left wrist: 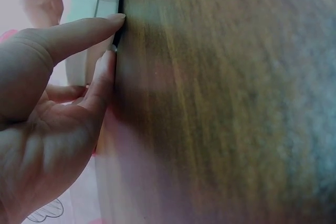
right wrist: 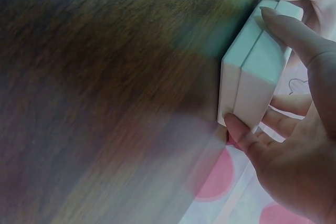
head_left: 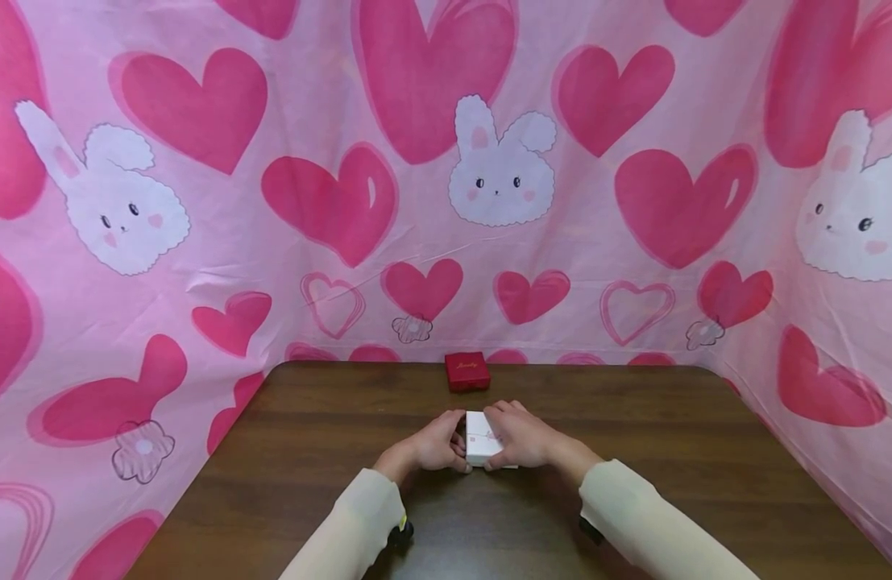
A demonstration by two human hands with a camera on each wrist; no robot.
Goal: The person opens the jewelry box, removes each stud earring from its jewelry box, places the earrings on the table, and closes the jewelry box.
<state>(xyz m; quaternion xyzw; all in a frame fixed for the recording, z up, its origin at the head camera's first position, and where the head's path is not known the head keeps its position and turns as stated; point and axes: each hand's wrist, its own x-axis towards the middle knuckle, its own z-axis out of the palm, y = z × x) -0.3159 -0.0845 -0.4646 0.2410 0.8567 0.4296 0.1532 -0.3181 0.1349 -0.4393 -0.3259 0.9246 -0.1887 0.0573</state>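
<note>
A small white lidded box (head_left: 480,443) lies on the wooden table straight ahead, with faint print on its top. My right hand (head_left: 524,436) grips it from the right, thumb on the near side and fingers reaching over toward the far side. In the right wrist view a seam runs round the box (right wrist: 257,72) between lid and base. My left hand (head_left: 435,441) holds the left end low down. The left wrist view has its thumb at the lower near edge of the box (left wrist: 77,69), other fingers bent along the end face.
Behind the white box, near the table's far edge, sits a red box (head_left: 467,372) with gold lettering. The brown table (head_left: 308,491) meets a pink cloth backdrop (head_left: 424,242) with hearts and rabbits at the back and sides.
</note>
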